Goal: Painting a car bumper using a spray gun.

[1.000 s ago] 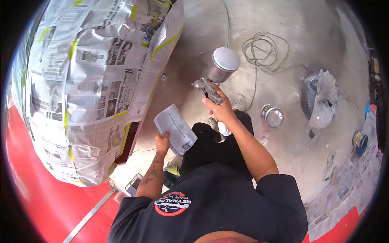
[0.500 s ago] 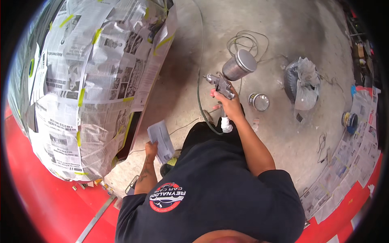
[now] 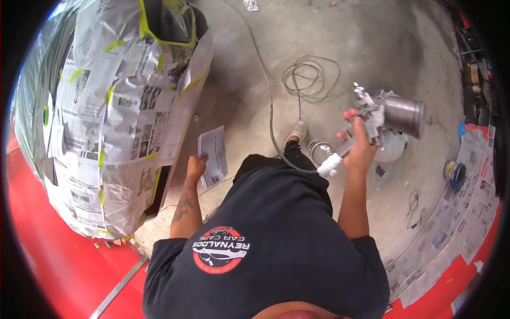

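My right hand [image 3: 361,151] is closed round the grip of a metal spray gun [image 3: 373,118], held out to the right. The gun's silver paint cup [image 3: 406,115] lies nearly sideways. White wrapping [image 3: 330,165] covers the lower end of its handle, where a dark green air hose [image 3: 272,125] joins. On the left, my left hand [image 3: 196,167] pinches the edge of a folded sheet of paper [image 3: 213,156], hanging beside the papered vehicle body [image 3: 125,133]. Newspaper, clear plastic and yellow tape cover that body.
An open tin [image 3: 320,151] stands on the concrete near my shoe [image 3: 299,132]. Farther off lies a coiled cable [image 3: 311,78]. Behind the gun is a plastic-covered object [image 3: 392,148], partly hidden. A dark-lidded can [image 3: 455,174] stands on newspaper [image 3: 467,212] along the right.
My right hand has swung the spray gun to the right, and its cup has tipped over sideways. My left hand has risen slightly with the paper. One foot now shows ahead.
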A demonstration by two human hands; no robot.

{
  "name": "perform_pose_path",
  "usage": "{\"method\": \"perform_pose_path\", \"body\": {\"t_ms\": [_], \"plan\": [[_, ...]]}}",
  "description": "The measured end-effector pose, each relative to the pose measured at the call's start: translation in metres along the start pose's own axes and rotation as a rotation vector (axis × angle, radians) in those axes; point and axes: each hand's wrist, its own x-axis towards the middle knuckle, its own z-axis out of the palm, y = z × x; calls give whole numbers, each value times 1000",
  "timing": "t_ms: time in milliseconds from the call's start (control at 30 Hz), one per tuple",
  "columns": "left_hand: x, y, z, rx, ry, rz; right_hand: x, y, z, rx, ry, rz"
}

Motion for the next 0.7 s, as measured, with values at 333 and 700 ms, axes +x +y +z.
{"method": "perform_pose_path", "body": {"t_ms": [333, 700], "plan": [[63, 129, 14, -32, -108, 63, 54, -72, -48, 153, 368, -127], [164, 159, 62, 65, -270, -5, 116, -84, -44, 140, 484, -207]]}}
